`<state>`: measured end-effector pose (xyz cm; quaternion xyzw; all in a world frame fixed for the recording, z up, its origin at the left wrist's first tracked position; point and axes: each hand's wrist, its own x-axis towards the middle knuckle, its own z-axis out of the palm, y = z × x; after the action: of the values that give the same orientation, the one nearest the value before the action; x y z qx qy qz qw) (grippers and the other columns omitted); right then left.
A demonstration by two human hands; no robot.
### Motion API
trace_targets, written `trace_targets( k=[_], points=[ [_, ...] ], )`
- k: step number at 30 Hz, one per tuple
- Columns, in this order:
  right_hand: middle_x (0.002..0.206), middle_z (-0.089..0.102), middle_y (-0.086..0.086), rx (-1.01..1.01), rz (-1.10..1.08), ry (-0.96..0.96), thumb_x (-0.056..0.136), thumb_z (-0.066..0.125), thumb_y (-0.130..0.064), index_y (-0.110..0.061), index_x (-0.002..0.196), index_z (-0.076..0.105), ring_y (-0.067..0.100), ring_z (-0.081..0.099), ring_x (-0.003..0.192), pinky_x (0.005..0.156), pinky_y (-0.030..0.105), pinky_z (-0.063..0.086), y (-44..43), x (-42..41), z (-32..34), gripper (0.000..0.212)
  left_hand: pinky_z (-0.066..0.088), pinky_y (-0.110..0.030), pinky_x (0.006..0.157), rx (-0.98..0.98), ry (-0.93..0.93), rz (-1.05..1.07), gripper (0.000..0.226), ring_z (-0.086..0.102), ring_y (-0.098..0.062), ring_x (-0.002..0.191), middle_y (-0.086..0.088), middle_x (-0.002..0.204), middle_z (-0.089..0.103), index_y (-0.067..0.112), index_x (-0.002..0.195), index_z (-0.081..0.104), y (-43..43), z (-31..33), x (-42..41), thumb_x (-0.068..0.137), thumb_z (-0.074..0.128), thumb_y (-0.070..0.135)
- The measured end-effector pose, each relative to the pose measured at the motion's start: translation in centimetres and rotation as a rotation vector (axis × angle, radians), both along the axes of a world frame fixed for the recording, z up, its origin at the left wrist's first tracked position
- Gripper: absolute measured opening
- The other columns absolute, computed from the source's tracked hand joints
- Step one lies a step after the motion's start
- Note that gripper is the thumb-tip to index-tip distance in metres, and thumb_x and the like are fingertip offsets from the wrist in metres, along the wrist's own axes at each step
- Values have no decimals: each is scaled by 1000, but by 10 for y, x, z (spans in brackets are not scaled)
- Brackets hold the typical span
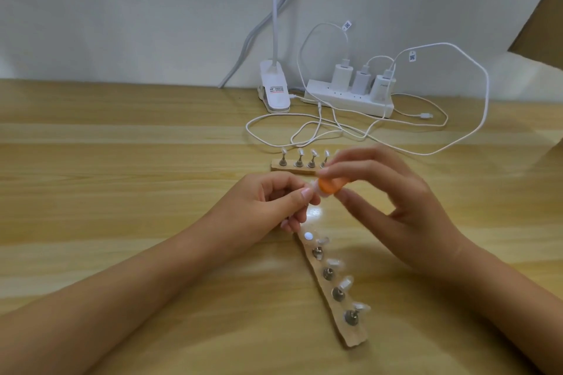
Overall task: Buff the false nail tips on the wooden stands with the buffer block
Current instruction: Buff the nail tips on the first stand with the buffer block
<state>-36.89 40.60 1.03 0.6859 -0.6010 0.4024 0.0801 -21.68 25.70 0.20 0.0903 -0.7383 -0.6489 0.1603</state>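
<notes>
hands over wooden table (122, 161): left (268, 201) pinches a nail tip (317, 193), right (396, 195) the buffer block (422, 186).

The right hand (396, 201) hides the right end of the far wooden stand (289, 169); the orange buffer block (422, 186) is blurred.

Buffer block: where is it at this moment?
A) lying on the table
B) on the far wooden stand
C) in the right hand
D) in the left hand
C: the right hand pinches the orange buffer block above the table, against a nail tip that the left hand holds.
</notes>
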Motion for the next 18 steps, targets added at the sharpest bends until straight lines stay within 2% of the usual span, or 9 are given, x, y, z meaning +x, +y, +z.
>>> trace_targets(
  k=[2, 4, 6, 8, 10, 13, 16, 18],
  points=[
    [116, 60, 6, 54, 33, -71, 92, 64, -1, -12, 117, 67, 19, 60, 114, 97, 29, 48, -3, 0, -3, 27, 46, -16, 59, -10, 1, -2, 15, 56, -4, 58, 7, 63, 60, 11, 88, 70, 0, 0, 0, 92, 58, 20],
    [116, 61, 5, 64, -15, -250, 93, 63, -1, -11, 116, 68, 21, 62, 112, 95, 38, 52, -4, -4, -4, 25, 46, -15, 59, -20, -9, -6, 14, 56, -2, 58, 9, 63, 61, 13, 88, 70, 0, 0, 1, 94, 57, 17],
    [116, 62, 5, 37, -1, -354, 95, 63, -7, -13, 116, 67, 23, 62, 113, 94, 39, 53, -4, -5, -2, 22, 46, -14, 58, -31, -6, -15, 14, 56, 0, 58, 12, 63, 62, 13, 89, 69, 0, -1, 1, 94, 57, 16],
    [118, 61, 3, 40, 64, -286, 97, 61, -12, -17, 118, 67, 24, 60, 116, 97, 34, 51, -4, 0, -3, 22, 46, -14, 58, -36, 5, -22, 13, 56, -1, 58, 11, 62, 61, 13, 89, 69, 0, 0, 0, 92, 59, 20],
    [119, 61, 1, 73, 69, -203, 97, 61, -11, -19, 119, 67, 22, 58, 120, 100, 35, 49, -5, -2, -5, 24, 46, -15, 59, -43, 2, -27, 14, 56, -2, 58, 10, 62, 60, 13, 89, 70, 0, 0, 0, 90, 59, 23],
    [118, 61, 4, 79, -5, -283, 95, 60, 0, -16, 116, 68, 22, 60, 117, 97, 43, 51, -5, -5, -4, 28, 46, -14, 59, -44, 0, -24, 14, 56, -1, 58, 10, 62, 61, 12, 89, 70, 1, 0, 0, 91, 59, 21],
    [119, 61, 3, 49, 47, -192, 96, 60, -3, -15, 118, 67, 23, 58, 119, 100, 36, 49, -6, 1, -5, 26, 46, -15, 59, -46, 11, -24, 19, 56, -2, 59, 11, 62, 60, 15, 89, 70, 1, 1, 1, 85, 59, 30],
    [119, 62, 4, 70, 19, -162, 94, 62, 0, -14, 117, 67, 20, 59, 119, 101, 36, 49, -7, -2, -6, 27, 46, -15, 59, -52, 3, -18, 14, 56, -2, 59, 10, 62, 60, 15, 88, 69, 1, 1, 0, 89, 59, 25]
  ],
)
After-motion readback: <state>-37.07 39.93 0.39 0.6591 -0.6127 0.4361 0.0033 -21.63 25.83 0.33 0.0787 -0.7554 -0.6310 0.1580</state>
